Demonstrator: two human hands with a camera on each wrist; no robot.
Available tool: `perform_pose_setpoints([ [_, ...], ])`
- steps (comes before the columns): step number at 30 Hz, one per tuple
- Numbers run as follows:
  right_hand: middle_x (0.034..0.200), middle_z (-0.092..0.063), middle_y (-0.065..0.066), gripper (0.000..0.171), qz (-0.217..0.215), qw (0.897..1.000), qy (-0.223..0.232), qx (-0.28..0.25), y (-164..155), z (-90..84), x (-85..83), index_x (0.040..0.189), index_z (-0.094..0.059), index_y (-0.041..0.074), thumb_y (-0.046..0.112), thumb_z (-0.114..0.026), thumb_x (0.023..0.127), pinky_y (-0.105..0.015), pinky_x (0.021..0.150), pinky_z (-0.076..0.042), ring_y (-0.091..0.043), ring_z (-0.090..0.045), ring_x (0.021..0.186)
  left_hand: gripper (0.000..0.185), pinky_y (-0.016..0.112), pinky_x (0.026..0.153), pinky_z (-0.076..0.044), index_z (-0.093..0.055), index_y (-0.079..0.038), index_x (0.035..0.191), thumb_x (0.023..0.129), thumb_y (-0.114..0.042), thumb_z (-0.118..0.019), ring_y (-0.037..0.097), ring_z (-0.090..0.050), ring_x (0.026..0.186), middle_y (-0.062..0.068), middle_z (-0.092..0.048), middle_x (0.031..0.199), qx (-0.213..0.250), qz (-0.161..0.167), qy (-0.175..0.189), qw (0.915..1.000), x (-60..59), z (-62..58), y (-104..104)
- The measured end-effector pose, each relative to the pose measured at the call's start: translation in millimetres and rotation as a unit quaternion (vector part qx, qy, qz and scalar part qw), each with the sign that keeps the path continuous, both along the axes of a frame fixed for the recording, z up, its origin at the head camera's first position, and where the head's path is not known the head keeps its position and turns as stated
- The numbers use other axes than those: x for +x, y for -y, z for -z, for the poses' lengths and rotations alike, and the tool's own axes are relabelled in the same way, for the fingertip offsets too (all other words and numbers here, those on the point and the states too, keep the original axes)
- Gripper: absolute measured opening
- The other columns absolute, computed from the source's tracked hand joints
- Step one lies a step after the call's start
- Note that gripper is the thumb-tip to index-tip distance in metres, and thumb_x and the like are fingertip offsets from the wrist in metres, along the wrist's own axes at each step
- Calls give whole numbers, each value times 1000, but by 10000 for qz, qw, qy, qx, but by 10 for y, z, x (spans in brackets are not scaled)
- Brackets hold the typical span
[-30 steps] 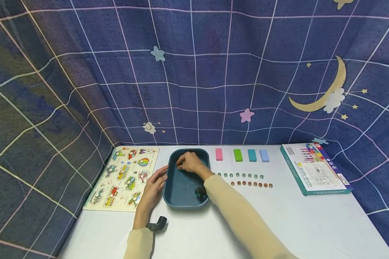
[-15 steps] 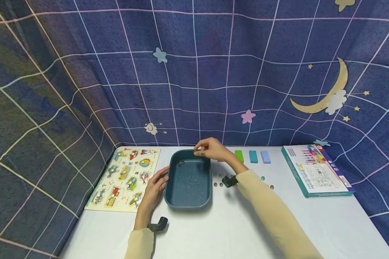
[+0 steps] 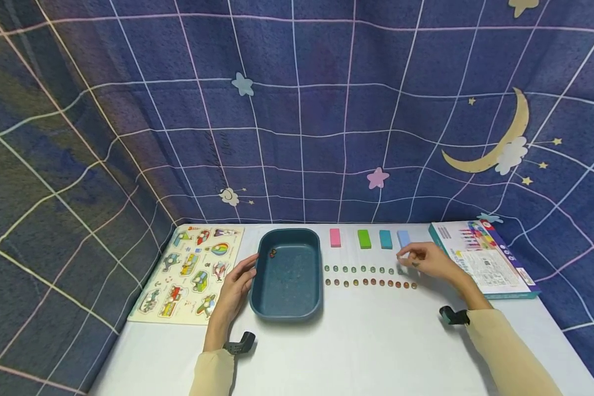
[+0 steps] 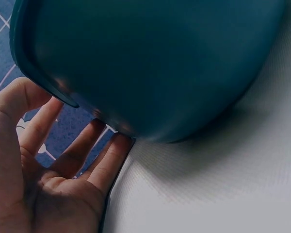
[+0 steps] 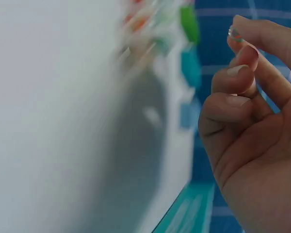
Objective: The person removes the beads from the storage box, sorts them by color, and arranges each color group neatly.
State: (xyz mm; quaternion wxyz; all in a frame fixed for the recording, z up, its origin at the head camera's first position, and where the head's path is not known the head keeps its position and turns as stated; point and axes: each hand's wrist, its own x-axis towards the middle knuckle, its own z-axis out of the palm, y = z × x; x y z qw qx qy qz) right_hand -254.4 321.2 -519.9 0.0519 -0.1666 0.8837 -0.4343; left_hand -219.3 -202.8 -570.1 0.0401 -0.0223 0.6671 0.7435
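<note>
My right hand (image 3: pixel 425 260) hovers at the right end of the greenish row, thumb and index finger pinching a small shiny glass marble (image 5: pixel 235 35). Below it run two rows of small glass marbles: a greenish row (image 3: pixel 363 269) and a reddish-brown row (image 3: pixel 373 282). My left hand (image 3: pixel 236 283) rests against the left side of a dark blue-green tray (image 3: pixel 287 318), fingers extended and fingertips at its outer wall and rim. A few reddish marbles (image 3: pixel 273 253) lie in the tray's far left part.
Along the back stand a pink block (image 3: pixel 335 237), a green block (image 3: pixel 364 239), a teal block (image 3: pixel 386 240) and a light blue block (image 3: pixel 403 237), the last partly behind my right hand. A picture puzzle board (image 3: pixel 188 272) lies left; a flat box (image 3: pixel 482 258) lies right.
My right hand has come out of the tray with a marble and moved right, across the rows to their far right end. The left hand has stayed at the tray.
</note>
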Motion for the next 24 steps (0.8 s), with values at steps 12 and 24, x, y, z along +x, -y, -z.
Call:
perform_pose_setpoints([
  [12, 73, -55, 5, 13, 163, 9985, 245, 456, -285, 217, 177, 104, -80, 3, 9, -75, 94, -21, 55, -37, -2, -44, 62, 50, 17, 104, -56, -53, -7, 154, 105, -14, -60, 2, -64, 123, 16, -50, 160, -11, -5, 66, 10000, -4, 18, -7],
  [24, 77, -61, -1, 21, -43, 9993, 211, 317, -223, 28, 55, 116, -77, -1, 3, -69, 96, -21, 56, -37, -2, -45, 62, 51, 16, 103, -56, -52, -6, 154, 105, -16, -61, 2, -64, 122, 17, -51, 160, -57, -8, 49, 10000, 3, -1, 3],
])
